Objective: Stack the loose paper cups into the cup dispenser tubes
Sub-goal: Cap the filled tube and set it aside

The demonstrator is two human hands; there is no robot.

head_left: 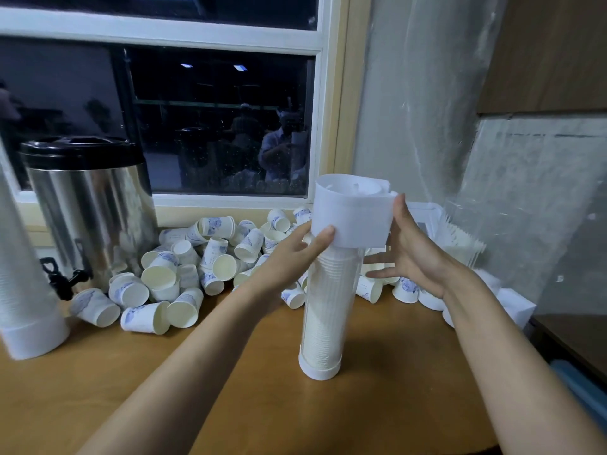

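Wooden table (197, 389) is bearing loose cups (184, 277). Left hand (289, 261) is gripping the upright tube (328, 307) below its cap (353, 218); right hand (417, 257), fingers straight, is touching the cap.

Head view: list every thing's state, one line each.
Tube, upright, full, capped.
Left hand, grips tube at cap.
Right hand, open, thumb touching cap.
Loose cups, heaped, tipped over.
Second tube, standing, filled.
Urn, lid on.
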